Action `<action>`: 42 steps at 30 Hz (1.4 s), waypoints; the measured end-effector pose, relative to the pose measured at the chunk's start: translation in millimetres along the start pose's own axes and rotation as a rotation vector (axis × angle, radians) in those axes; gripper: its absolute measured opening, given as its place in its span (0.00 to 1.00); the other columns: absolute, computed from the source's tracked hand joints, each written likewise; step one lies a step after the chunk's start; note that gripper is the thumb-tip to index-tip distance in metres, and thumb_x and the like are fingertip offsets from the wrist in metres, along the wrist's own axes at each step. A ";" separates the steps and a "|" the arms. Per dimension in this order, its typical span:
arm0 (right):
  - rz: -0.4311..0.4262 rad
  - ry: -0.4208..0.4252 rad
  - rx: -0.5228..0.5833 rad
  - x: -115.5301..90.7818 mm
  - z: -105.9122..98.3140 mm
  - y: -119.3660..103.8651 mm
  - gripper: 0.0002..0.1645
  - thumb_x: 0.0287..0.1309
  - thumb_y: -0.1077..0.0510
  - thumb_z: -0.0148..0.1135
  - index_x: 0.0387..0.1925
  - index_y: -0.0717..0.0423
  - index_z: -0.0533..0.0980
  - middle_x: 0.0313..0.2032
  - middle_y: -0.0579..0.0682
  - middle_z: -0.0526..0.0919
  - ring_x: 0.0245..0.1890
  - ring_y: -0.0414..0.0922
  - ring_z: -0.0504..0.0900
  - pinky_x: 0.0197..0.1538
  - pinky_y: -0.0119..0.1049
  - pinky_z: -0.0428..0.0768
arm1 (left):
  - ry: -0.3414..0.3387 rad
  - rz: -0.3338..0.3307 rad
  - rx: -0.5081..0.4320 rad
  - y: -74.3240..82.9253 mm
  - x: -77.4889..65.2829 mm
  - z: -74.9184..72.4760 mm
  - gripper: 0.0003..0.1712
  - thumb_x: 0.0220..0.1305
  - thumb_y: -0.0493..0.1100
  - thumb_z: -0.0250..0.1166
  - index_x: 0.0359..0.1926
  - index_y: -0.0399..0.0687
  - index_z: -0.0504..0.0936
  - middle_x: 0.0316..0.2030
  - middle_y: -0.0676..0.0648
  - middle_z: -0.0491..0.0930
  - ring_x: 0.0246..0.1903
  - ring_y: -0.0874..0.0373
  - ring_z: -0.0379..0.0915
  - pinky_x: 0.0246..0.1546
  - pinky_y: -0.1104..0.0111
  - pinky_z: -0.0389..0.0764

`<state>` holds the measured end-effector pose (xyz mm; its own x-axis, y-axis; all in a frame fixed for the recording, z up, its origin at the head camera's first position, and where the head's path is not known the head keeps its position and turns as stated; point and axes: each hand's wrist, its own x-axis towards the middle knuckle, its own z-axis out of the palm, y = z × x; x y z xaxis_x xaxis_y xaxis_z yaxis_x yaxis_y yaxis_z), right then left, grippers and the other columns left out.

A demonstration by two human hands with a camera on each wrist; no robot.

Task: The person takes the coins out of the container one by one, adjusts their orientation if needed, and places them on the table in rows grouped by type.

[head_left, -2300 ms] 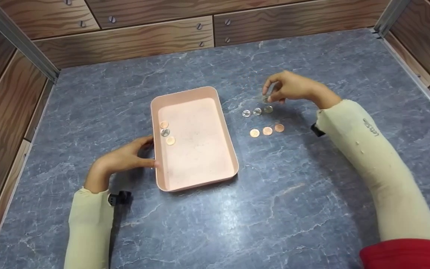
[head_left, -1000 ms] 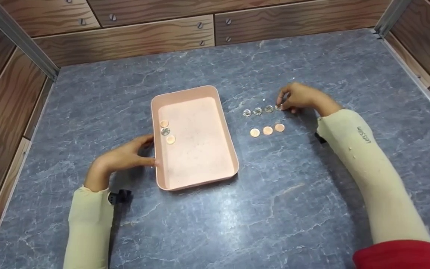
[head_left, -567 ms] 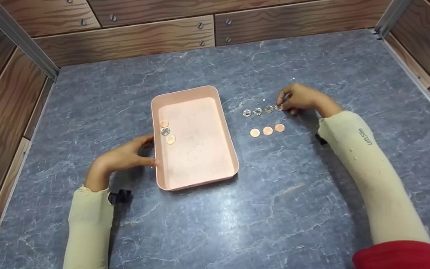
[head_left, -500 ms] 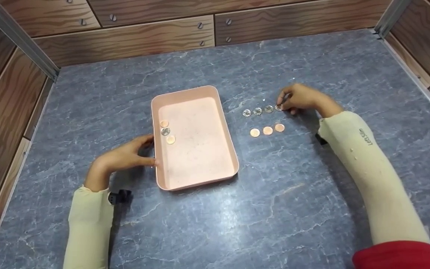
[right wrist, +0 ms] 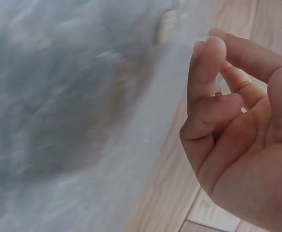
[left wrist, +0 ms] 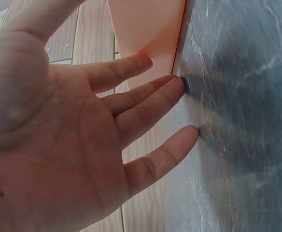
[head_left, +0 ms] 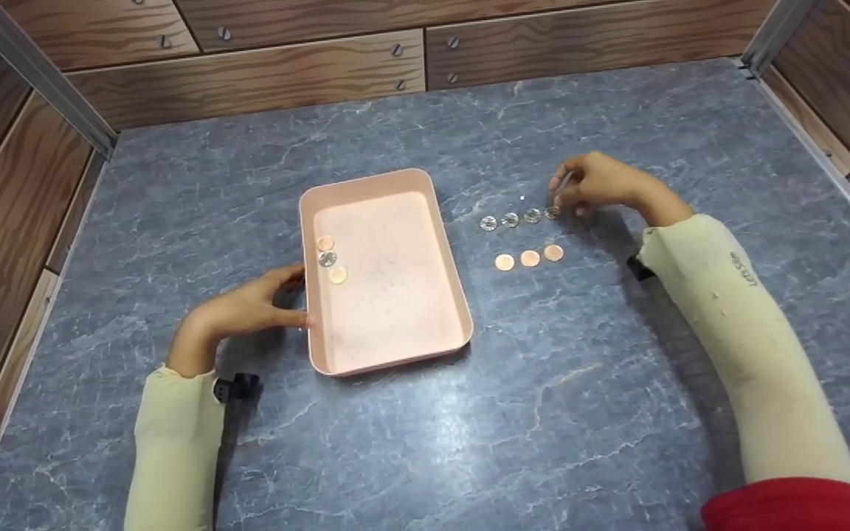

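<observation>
A shallow pink tray (head_left: 388, 310) lies on the table, with two copper coins (head_left: 338, 275) and one silver coin (head_left: 327, 259) along its left inner side. My left hand (head_left: 248, 306) touches the tray's left wall, its fingers spread and nearly straight. The left wrist view shows the fingers (left wrist: 150, 106) at the pink wall and the tabletop. To the right of the tray, several silver coins (head_left: 510, 220) form a row. My right hand (head_left: 606, 181) hovers just over the row's right end, fingers loosely bent, thumb and forefinger apart, holding nothing. Nearer me, three copper coins (head_left: 530, 258) make a second row.
The tabletop (head_left: 528, 428) is blue-grey with a marble pattern. Wood-look panels (head_left: 248, 81) stand along the back and both sides. A tiny white speck (head_left: 522, 198) lies behind the silver row.
My right hand has set a silver coin at the right end of the row, let go of it and lifted slightly up and right. The left hand and tray have stayed in place.
</observation>
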<state>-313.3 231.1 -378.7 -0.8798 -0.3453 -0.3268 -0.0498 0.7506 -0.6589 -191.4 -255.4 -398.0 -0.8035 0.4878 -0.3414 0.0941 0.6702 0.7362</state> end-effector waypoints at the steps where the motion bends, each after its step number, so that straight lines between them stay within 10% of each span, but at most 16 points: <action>1: -0.007 0.001 0.007 -1.5 -1.4 -4.0 0.17 0.59 0.63 0.62 0.48 0.67 0.74 0.29 0.48 0.79 0.21 0.37 0.77 0.28 0.32 0.79 | 0.000 -0.002 0.001 0.2 0.0 0.0 0.53 0.57 0.51 0.71 0.73 0.35 0.52 0.73 0.33 0.52 0.73 0.38 0.45 0.73 0.46 0.50; 19: -0.191 0.036 0.061 -11.6 7.4 -78.4 0.14 0.63 0.57 0.61 0.48 0.58 0.76 0.29 0.41 0.81 0.27 0.37 0.78 0.27 0.26 0.73 | -0.014 -0.009 0.027 -2.0 -2.6 -0.2 0.60 0.51 0.55 0.74 0.74 0.38 0.50 0.74 0.33 0.48 0.74 0.38 0.41 0.73 0.45 0.46; 42: -0.399 -0.090 0.155 20.5 81.3 -164.9 0.13 0.62 0.58 0.62 0.47 0.57 0.78 0.34 0.47 0.82 0.30 0.38 0.78 0.28 0.26 0.74 | 0.018 0.019 -0.053 -3.1 1.9 1.2 0.55 0.49 0.47 0.76 0.70 0.30 0.54 0.67 0.30 0.62 0.68 0.36 0.57 0.71 0.47 0.54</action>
<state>-284.7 54.5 -331.8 -0.7608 -0.6441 -0.0795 -0.2996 0.4572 -0.8374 -192.5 -255.9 -401.6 -0.8125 0.4897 -0.3163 0.0787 0.6297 0.7728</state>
